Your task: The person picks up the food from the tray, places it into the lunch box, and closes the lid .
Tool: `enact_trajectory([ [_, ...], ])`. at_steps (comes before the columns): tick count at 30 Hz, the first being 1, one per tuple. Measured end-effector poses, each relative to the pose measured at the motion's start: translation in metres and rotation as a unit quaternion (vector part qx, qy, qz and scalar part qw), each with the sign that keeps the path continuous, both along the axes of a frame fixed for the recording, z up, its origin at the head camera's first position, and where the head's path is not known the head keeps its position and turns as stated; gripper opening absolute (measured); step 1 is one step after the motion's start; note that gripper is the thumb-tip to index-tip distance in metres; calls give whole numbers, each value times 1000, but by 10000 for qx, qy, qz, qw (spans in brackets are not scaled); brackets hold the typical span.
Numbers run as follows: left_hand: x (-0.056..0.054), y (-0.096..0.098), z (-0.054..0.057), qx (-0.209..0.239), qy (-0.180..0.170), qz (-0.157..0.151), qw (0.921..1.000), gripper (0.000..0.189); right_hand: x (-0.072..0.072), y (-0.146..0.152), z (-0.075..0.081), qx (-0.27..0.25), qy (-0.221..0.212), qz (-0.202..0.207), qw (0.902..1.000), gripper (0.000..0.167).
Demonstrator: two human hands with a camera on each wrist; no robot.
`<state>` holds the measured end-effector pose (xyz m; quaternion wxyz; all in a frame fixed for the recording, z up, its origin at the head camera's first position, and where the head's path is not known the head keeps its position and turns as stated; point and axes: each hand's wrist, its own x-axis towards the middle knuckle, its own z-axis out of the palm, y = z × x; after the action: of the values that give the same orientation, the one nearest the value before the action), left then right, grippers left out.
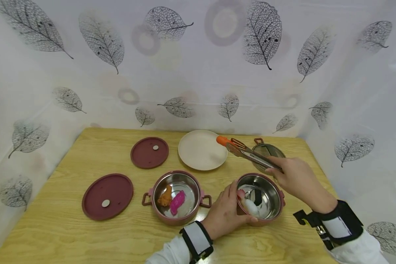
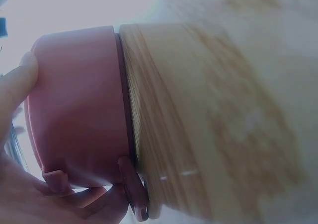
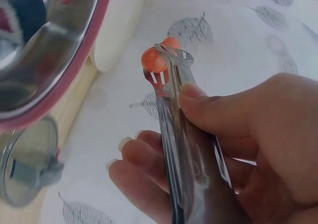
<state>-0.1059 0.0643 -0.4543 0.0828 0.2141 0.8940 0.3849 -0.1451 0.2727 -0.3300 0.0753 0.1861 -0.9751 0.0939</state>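
My right hand [image 1: 295,181] grips metal tongs [image 1: 255,157], whose tips pinch an orange carrot piece [image 1: 223,140]. In the head view the carrot is raised beside the cream plate [image 1: 202,150]; the right wrist view shows the carrot's round end [image 3: 153,60] between the slotted tips. My left hand [image 1: 227,211] holds the right-hand pink pot [image 1: 265,218] by its left side, thumb at the front and fingers over the rim. Inside that pot lie a white piece [image 1: 251,207], a pinkish piece [image 1: 240,194] and a black-and-white piece [image 1: 256,197]. In the left wrist view the pot's wall [image 2: 82,105] fills the left.
A second pink pot [image 1: 176,221] holds a brown drumstick-shaped piece [image 1: 165,197] and a magenta piece [image 1: 177,202]. Two maroon lids [image 1: 107,190] [image 1: 148,156] lie at the left. A glass lid [image 1: 277,152] rests behind the right pot. Leaf-patterned sheeting [image 1: 198,84] surrounds the table.
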Motion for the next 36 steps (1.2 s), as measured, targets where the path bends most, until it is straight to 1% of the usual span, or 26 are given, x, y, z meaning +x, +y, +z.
enact_trajectory([
  [5, 0, -1, -1, 102, -52, 51, 9999, 116, 25, 19, 2, -65, 418, -104, 9991, 31],
  [8, 0, -1, -2, 105, -27, 55, 9999, 117, 39, 28, 0, -87, 687, -189, 9974, 33],
  [10, 1, 0, -3, 80, 9, 41, 10000, 117, 50, 34, -2, -120, 762, -282, 9966, 35],
  [13, 2, 1, -3, 60, 66, 34, 10000, 116, 67, 42, -7, -178, 739, -500, 9959, 36],
  [18, 3, 2, -2, 74, -8, 44, 10000, 116, 98, 51, -18, -306, 212, -1112, 9931, 37],
  [20, 3, 1, -2, 67, -27, 63, 10000, 117, 109, 54, -23, -286, -129, -1396, 9897, 38],
  [23, 2, 1, -1, 66, 0, 64, 10000, 117, 121, 59, -28, -222, -572, -1698, 9836, 41],
  [26, 1, 2, -2, 112, 75, 51, 9999, 117, 131, 63, -32, -123, -894, -1897, 9777, 45],
  [31, 0, 2, -3, 159, 194, 32, 9997, 117, 143, 63, -39, -124, -846, -1928, 9775, 44],
  [34, 0, 3, -3, 152, 146, 33, 9998, 117, 145, 62, -41, -154, -759, -1859, 9795, 41],
  [36, 0, 3, -2, 167, 101, 28, 9998, 116, 145, 60, -42, -161, -820, -1842, 9793, 40],
])
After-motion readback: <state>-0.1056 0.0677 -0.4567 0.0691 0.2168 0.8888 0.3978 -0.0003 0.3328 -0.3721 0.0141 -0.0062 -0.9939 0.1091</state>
